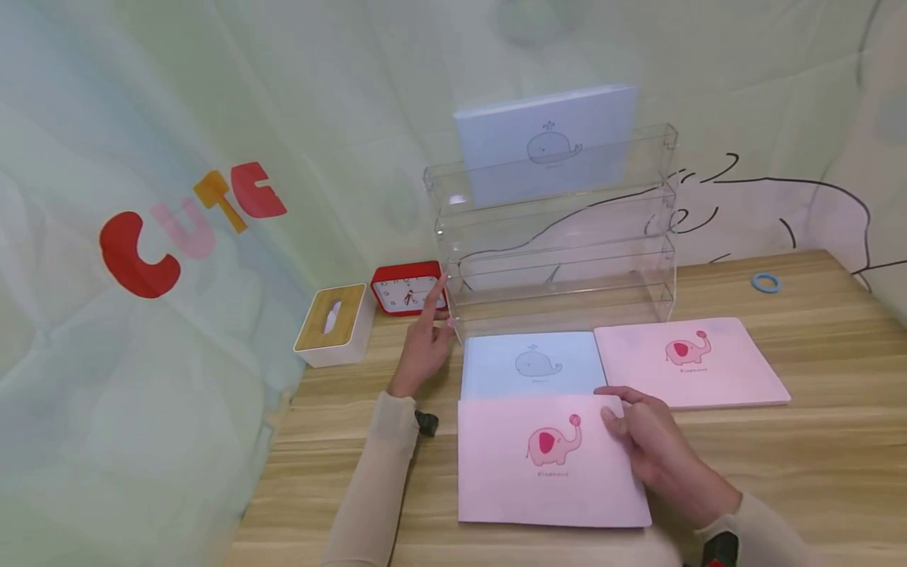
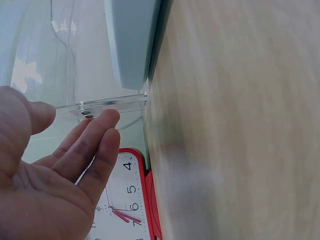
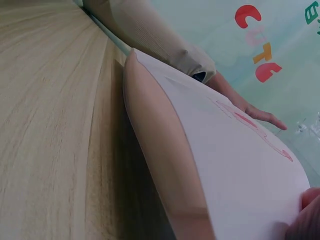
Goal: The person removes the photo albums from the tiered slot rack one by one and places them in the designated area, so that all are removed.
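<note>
My right hand [image 1: 655,441] pinches the upper right corner of a pink elephant notebook [image 1: 496,465], thumb on its cover. In the right wrist view the notebook [image 3: 225,165] is raised at an angle over the wood. My left hand [image 1: 423,350] has its fingers extended at the left side of a clear acrylic rack [image 1: 560,303]; in the left wrist view the fingertips [image 2: 111,118] are right at the rack's edge. A blue whale notebook [image 1: 496,366] lies before the rack, partly covered by the pink one. Another pink elephant notebook [image 1: 744,370] lies to its right.
A blue whale notebook [image 1: 602,118] stands in the rack's top tier. Left of the rack are a red alarm clock [image 1: 393,274] and a tissue box [image 1: 354,335] with a wooden lid. A blue ring [image 1: 766,289] lies at the back right of the table [image 1: 843,472].
</note>
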Demonstrator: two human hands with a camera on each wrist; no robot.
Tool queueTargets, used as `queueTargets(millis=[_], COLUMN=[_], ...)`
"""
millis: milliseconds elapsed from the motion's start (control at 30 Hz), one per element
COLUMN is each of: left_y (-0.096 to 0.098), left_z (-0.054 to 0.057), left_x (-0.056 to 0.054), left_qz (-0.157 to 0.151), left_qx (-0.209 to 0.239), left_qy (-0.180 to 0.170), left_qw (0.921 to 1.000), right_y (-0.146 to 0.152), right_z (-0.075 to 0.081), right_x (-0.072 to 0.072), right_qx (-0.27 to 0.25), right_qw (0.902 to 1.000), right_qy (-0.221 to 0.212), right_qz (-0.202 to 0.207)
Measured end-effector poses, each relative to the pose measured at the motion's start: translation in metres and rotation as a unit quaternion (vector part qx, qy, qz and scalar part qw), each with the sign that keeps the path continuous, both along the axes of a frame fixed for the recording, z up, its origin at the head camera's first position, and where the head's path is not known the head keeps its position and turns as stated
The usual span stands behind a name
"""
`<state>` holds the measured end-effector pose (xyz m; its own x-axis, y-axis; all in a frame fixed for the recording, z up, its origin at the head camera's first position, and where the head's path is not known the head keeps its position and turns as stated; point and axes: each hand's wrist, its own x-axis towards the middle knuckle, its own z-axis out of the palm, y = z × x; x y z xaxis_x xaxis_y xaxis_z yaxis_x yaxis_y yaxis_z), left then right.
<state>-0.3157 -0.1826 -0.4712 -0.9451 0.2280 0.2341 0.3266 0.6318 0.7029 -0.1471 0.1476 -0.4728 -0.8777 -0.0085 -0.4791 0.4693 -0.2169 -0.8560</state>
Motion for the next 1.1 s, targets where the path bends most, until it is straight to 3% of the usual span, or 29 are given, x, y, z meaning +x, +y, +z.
queueTargets(millis=[567, 1100], left_y=[-0.001, -0.001], left_z=[-0.001, -0.001], left_x=[-0.001, -0.001], left_qz=[-0.004, -0.005], left_qx=[0.001, -0.007], left_qy=[0.008, 0.018], left_qw=[1.0000, 0.9998], right_y=[-0.011, -0.015], right_z=[-0.014, -0.011], right_x=[-0.002, -0.004], right_qx=[0.011, 0.041], right_qw=[0.9999, 0.9990], right_qy=[-0.004, -0.015], right_qz=[0.006, 0.010])
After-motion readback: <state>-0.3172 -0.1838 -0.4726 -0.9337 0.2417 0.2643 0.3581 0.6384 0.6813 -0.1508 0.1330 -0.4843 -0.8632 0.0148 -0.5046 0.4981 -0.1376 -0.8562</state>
